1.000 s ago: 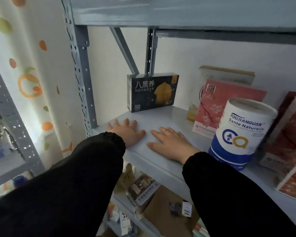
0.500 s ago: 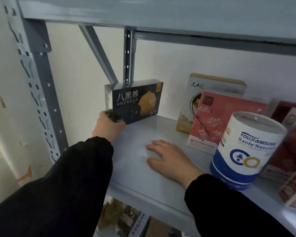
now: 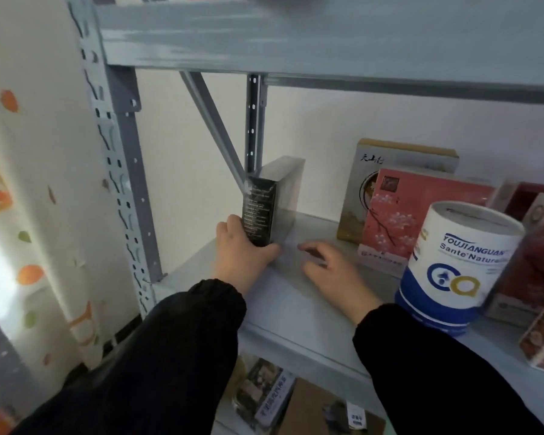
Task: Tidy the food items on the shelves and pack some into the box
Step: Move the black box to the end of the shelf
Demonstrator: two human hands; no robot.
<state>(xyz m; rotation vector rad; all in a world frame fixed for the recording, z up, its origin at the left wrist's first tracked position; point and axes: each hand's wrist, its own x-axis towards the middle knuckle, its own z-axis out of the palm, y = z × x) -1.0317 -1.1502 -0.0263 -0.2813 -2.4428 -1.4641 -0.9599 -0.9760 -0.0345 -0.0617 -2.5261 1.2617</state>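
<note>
A black food box [image 3: 264, 211] stands on the grey shelf [image 3: 283, 312] at its left end, turned so its narrow printed side faces me. My left hand [image 3: 242, 255] grips the box at its lower near corner. My right hand [image 3: 330, 274] rests flat on the shelf just right of the box, fingers apart, holding nothing. Further right stand a pink flowered box [image 3: 402, 221], a beige box [image 3: 368, 171] behind it, and a white-and-blue canister [image 3: 453, 265].
Red and brown boxes [image 3: 537, 246] crowd the shelf's right end. The grey upright post [image 3: 120, 183] stands to the left, a diagonal brace [image 3: 211, 124] behind the black box. On the shelf below lie packets [image 3: 264, 394] and a brown carton [image 3: 321, 409]. A patterned curtain [image 3: 19, 215] hangs at far left.
My left hand left the shelf surface, took hold of the black box and turned it from front-facing to side-on. My right hand stayed on the shelf.
</note>
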